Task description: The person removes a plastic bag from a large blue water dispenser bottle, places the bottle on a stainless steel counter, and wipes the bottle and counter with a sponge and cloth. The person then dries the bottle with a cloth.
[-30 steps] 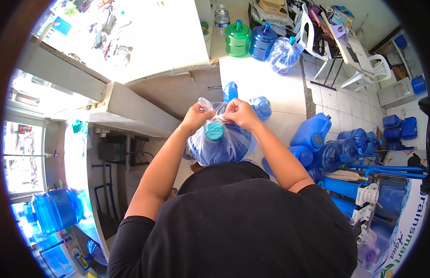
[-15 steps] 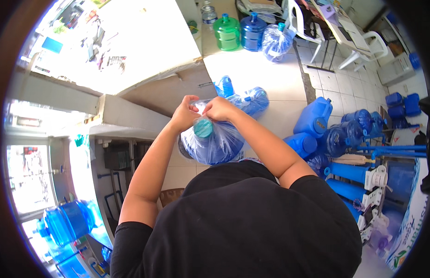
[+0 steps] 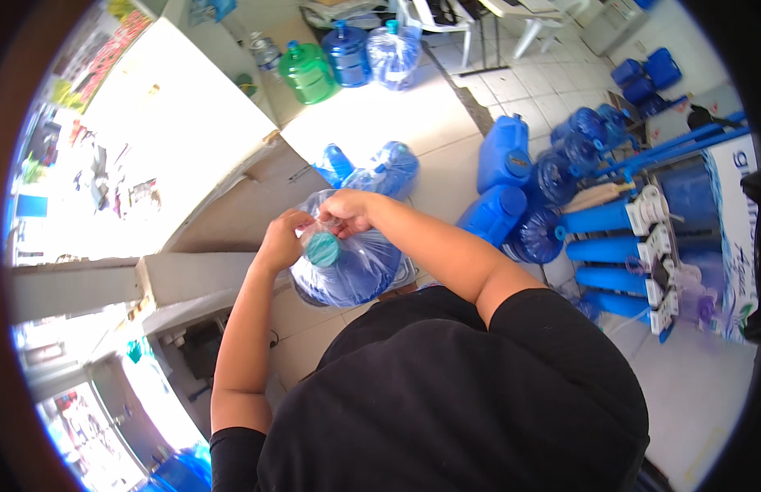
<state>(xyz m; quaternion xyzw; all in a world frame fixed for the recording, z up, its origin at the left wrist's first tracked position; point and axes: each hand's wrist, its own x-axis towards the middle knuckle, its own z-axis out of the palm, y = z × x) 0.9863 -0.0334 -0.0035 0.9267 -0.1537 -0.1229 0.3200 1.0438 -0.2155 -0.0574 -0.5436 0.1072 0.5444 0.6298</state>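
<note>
A large blue water jug (image 3: 347,275) with a teal cap (image 3: 322,248) stands in front of me, wrapped in a clear plastic bag (image 3: 372,246). My left hand (image 3: 282,240) pinches the bag's gathered edge just left of the cap. My right hand (image 3: 345,211) grips the bag's top above the cap. Both hands meet over the jug's neck.
More blue jugs in bags (image 3: 380,168) lie on the tiled floor beyond. Blue jerrycans (image 3: 502,152) and round jugs (image 3: 573,148) crowd the right. A green jug (image 3: 306,72) and blue ones stand far back. A white counter (image 3: 175,131) is left, filter pipes (image 3: 618,246) right.
The view has tilted and shifted. My hands stay at the jug's neck, working the plastic bag's top closer around the cap.
</note>
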